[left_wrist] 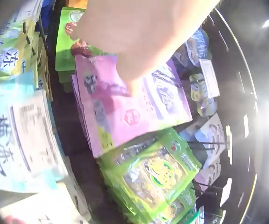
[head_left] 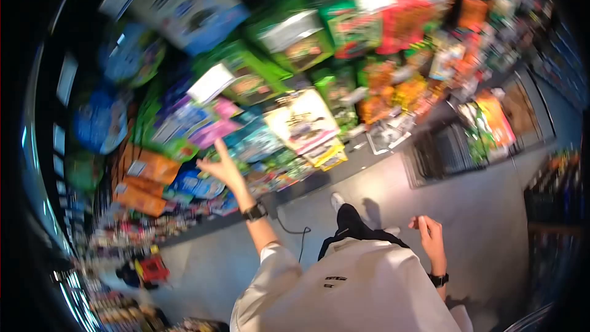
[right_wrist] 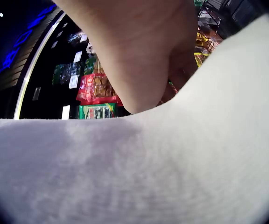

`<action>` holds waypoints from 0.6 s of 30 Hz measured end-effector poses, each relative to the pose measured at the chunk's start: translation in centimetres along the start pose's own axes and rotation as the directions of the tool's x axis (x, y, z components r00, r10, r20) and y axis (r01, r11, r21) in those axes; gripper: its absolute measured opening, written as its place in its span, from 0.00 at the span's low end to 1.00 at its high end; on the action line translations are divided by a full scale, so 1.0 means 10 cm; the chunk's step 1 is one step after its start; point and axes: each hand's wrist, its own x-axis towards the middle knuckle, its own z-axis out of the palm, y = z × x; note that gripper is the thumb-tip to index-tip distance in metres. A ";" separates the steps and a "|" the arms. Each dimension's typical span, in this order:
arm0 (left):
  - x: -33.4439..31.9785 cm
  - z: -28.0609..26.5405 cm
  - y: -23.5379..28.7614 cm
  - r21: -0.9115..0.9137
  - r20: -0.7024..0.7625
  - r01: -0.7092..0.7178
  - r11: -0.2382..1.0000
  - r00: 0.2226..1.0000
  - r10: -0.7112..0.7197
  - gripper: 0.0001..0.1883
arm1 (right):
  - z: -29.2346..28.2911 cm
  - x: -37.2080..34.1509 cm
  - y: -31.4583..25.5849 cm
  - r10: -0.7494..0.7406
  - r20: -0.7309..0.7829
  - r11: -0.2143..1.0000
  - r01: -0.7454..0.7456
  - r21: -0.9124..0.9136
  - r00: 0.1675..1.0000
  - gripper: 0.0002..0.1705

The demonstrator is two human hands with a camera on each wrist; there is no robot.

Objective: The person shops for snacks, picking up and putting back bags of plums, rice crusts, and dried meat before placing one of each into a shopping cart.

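Observation:
My left hand (head_left: 226, 169) is stretched toward the shelf display, fingers spread, by a pink-purple bag (head_left: 218, 130). In the left wrist view the hand (left_wrist: 134, 35) covers the upper part of the pink bag (left_wrist: 125, 105); whether it touches the bag cannot be told. A green bag with a clear window (left_wrist: 157, 175) hangs beside the pink one, and a light blue bag (left_wrist: 20, 135) is on the other side. My right hand (head_left: 432, 237) hangs beside my body, fingers loosely curled, holding nothing visible. In the right wrist view that hand (right_wrist: 141, 51) shows above a white sleeve or shirt.
Rows of packaged goods fill the shelves, with red bags (head_left: 409, 18) higher up. A dark basket (head_left: 439, 157) and a green-orange package (head_left: 491, 124) are at the right. On the grey floor (head_left: 215, 252) lies a dark cable (head_left: 301, 232). A red object (head_left: 152, 267) is at lower left.

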 end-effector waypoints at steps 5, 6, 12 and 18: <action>-1.23 0.33 0.18 -0.080 0.266 0.057 0.995 0.963 -0.033 0.48 | -0.96 -0.50 0.40 0.012 -0.180 1.000 -0.014 -0.014 0.984 0.17; -1.46 0.40 0.23 -0.064 0.509 0.111 0.992 0.858 -0.063 0.45 | -1.13 -0.60 0.46 0.030 -0.205 1.000 -0.030 0.005 0.978 0.17; -2.94 0.66 1.49 -0.090 0.893 -0.195 0.977 -0.449 -0.007 0.27 | -1.85 -0.81 0.82 0.016 -0.263 0.998 -0.029 -0.047 0.965 0.15; -4.09 1.38 2.19 -0.312 0.927 -0.432 0.846 -0.334 0.171 0.24 | -2.37 -0.55 0.92 -0.034 -0.257 0.991 0.000 -0.130 0.966 0.14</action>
